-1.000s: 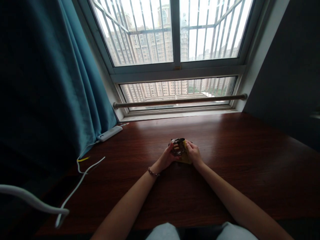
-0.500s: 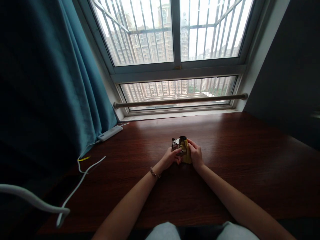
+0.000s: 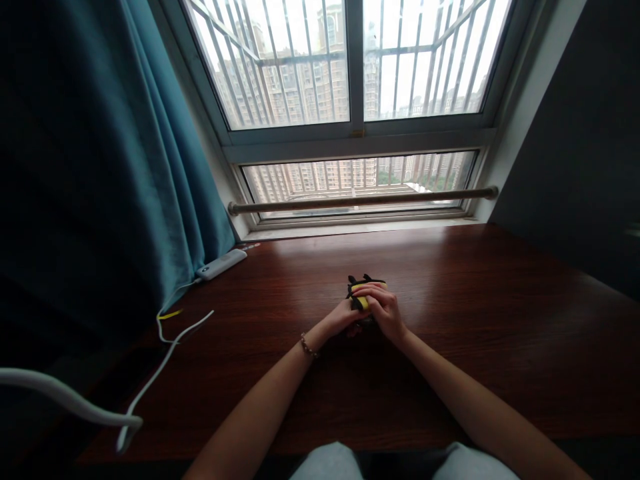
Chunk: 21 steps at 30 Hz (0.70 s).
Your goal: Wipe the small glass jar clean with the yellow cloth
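Observation:
Both hands close around a small black-and-yellow object [image 3: 362, 303] just above or on the tabletop, in the middle of the head view. Its exact kind is unclear. Dark pointed bits stick out of its far side. My left hand [image 3: 341, 317] grips it from the left and below, its fingers partly hidden. From the right, my right hand [image 3: 388, 312] wraps over the top, its fingers lying across the yellow part. A beaded bracelet [image 3: 309, 345] circles the left wrist.
The dark red wooden table [image 3: 475, 333] runs up to a barred window. A white power strip [image 3: 223, 265] lies at the back left by the blue curtain [image 3: 150, 167]. White cables [image 3: 173, 347] and a yellow tie [image 3: 170, 314] are on the left.
The object has been turned over in my hands, so a yellow and black side now faces up. My right hand has shifted left, from its side to over its top.

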Each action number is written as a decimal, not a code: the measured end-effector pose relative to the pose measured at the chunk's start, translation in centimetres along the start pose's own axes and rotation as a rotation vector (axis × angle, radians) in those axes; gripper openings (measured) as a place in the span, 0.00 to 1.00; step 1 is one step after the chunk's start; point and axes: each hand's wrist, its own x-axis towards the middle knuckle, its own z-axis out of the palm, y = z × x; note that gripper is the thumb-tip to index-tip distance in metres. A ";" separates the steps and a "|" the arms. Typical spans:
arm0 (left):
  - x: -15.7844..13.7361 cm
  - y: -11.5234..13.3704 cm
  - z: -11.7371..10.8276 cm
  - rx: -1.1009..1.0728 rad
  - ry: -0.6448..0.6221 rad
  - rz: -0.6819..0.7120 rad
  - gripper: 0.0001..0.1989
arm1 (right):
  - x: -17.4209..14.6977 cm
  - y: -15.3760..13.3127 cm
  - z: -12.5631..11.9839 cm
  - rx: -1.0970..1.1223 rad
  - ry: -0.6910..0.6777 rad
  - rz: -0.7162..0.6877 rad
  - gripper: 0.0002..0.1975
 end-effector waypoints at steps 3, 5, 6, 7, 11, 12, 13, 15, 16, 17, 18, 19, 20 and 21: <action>-0.1 -0.2 -0.2 -0.073 -0.063 -0.026 0.28 | 0.2 1.6 0.3 0.028 0.068 0.235 0.17; -0.1 -0.1 -0.2 -0.178 -0.079 0.002 0.29 | 0.3 2.8 0.5 0.088 0.136 0.381 0.18; -0.2 0.0 -0.2 -0.233 -0.074 0.020 0.30 | 0.3 3.2 0.5 0.119 0.165 0.417 0.18; -0.2 0.2 -0.2 -0.285 -0.063 0.036 0.30 | 0.3 3.6 0.6 0.148 0.189 0.437 0.18; -0.2 0.6 0.0 -0.398 -0.007 0.066 0.30 | 0.5 4.1 0.5 0.250 0.245 0.490 0.18; -0.2 0.6 0.0 -0.403 0.006 0.065 0.31 | 0.5 4.1 0.5 0.274 0.259 0.510 0.18; -0.1 0.6 0.1 -0.398 0.020 0.067 0.31 | 0.5 4.1 0.5 0.297 0.270 0.529 0.18; 0.1 0.5 0.2 -0.358 0.053 0.091 0.32 | 0.5 4.1 0.4 0.329 0.290 0.554 0.18; 0.3 0.5 0.3 -0.326 0.064 0.111 0.33 | 0.4 4.1 0.4 0.332 0.297 0.558 0.19; 0.3 0.5 0.3 -0.290 0.065 0.131 0.34 | 0.3 4.1 0.3 0.318 0.305 0.557 0.19; 0.4 0.5 0.3 -0.251 0.053 0.146 0.35 | 0.3 4.0 0.3 0.282 0.311 0.552 0.19; 0.5 0.6 0.3 -0.215 0.029 0.152 0.35 | 0.2 4.0 0.2 0.225 0.314 0.541 0.18; 0.5 0.8 0.2 -0.183 -0.008 0.151 0.34 | 0.1 3.8 0.2 0.147 0.312 0.522 0.17; 0.4 0.9 0.0 -0.155 -0.050 0.142 0.33 | 0.0 3.7 0.1 0.057 0.306 0.490 0.16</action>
